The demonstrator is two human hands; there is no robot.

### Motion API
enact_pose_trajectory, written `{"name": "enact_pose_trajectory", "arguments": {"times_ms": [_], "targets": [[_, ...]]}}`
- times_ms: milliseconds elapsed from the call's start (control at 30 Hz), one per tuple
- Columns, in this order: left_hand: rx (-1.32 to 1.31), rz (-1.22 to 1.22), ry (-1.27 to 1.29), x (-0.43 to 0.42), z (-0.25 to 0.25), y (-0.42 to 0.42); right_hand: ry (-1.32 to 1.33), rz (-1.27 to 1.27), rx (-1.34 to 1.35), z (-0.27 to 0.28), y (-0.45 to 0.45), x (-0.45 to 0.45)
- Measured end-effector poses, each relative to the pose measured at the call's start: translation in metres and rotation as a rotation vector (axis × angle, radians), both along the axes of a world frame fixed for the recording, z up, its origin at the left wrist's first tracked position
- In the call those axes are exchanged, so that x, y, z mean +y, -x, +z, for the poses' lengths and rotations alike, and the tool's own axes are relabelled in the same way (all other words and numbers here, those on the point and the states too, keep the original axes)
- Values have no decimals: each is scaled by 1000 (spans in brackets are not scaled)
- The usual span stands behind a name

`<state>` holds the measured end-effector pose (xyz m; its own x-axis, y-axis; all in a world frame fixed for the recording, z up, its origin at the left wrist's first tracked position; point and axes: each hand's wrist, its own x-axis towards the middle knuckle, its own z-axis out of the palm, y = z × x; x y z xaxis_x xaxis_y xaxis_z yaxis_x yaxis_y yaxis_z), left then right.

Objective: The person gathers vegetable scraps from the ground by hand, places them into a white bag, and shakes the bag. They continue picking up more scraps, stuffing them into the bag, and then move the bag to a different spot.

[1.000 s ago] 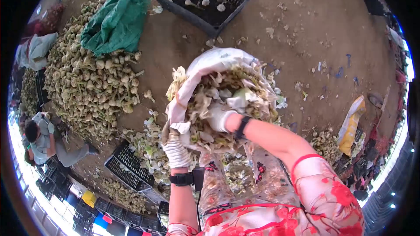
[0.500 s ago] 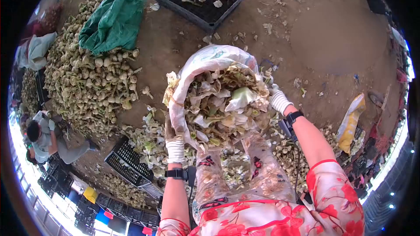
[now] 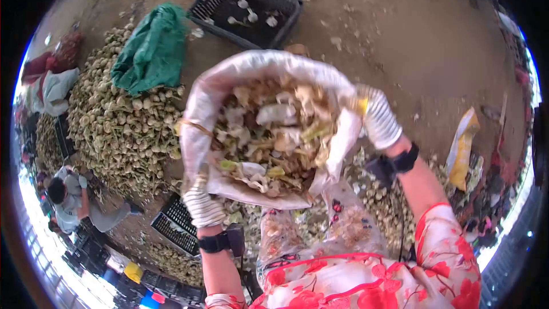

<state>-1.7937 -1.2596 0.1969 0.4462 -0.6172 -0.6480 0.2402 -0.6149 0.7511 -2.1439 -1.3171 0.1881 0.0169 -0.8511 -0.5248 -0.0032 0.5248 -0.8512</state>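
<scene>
A white woven sack (image 3: 197,100) stands in front of my legs, its mouth spread wide. Dry garlic skins and leafy scraps (image 3: 286,137) fill it. At the sack's lower left, my left hand (image 3: 203,201), in a white glove, is closed on the rim. My right hand (image 3: 377,115), gloved too, grips the rim on the upper right side. The fingertips of both hands are partly hidden by the sack and blur.
A big heap of garlic bulbs (image 3: 108,131) lies to the left under a green sack (image 3: 153,51). Ahead is a black crate (image 3: 211,17) holding several bulbs. Another black crate (image 3: 178,223) is at lower left, near a seated person (image 3: 74,200). A yellow-white sack (image 3: 462,149) lies right.
The sack has come up nearer to the camera, with its mouth now wider and fully in view. Both hands have risen with it, the left shifting leftward.
</scene>
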Motion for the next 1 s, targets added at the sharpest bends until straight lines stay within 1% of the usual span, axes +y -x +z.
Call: {"name": "enact_pose_trajectory", "arguments": {"times_ms": [33,67,100,133,167,200,233,267,300,333,400,433,467,500,533,567,600,633,667,700,733,800,833,867,933,967,1000], "targets": [[0,3,70,-4,8,0,-5,-26,-129,12,-1,-10],[7,6,139,-8,15,0,63,-32,-121,18,-2,-20],[-28,-19,153,-14,18,-4,144,-25,-62,12,-1,-28],[77,68,155,-20,13,-8,199,24,-118,10,-1,-40],[38,64,130,-24,8,-7,377,-6,4,-30,8,-46],[-4,66,112,-30,2,-4,370,64,112,-41,5,-55],[-7,-2,93,-31,-16,-6,365,135,220,-53,1,-64],[-12,-68,78,-30,-44,-11,198,85,134,-87,-3,-69],[-206,-139,-233,-37,-74,-14,59,112,235,-125,-5,-74],[-271,-264,-53,-30,-137,-42,66,189,475,-147,-5,-70],[-93,93,-233,-60,-114,-17,52,284,428,-123,0,-64],[-211,-259,-29,-48,-142,-28,208,300,393,-105,15,-48],[-173,-326,42,-38,-143,-38,473,355,381,-133,37,-39],[-129,-390,115,-28,-144,-47,298,96,233,-105,36,-15],[103,-181,110,-26,-120,-18,102,169,657,-102,52,4],[126,-108,88,-22,-93,-3,265,203,756,-120,72,27],[162,-44,71,-20,-78,1,432,216,856,-158,99,56],[219,48,58,1,-82,-23,81,97,785,-193,118,87],[279,128,41,35,-99,-38,-264,-35,727,-228,137,116],[207,187,73,73,-126,-50,-295,264,780,-234,136,157],[132,249,102,115,-153,-62,-272,455,841,-233,121,182],[106,265,-94,218,-185,-68,-202,839,957,-238,96,226],[45,358,-240,271,-196,-68,-349,848,820,-266,106,258],[-12,444,-390,314,-196,-64,-504,847,683,-296,118,277],[-55,508,-652,380,-171,-71,-579,808,558,-295,96,277],[-59,567,-591,436,-183,-78,-618,781,500,-288,83,278],[-64,622,-526,489,-198,-83,-641,766,496,-276,67,270]]}}
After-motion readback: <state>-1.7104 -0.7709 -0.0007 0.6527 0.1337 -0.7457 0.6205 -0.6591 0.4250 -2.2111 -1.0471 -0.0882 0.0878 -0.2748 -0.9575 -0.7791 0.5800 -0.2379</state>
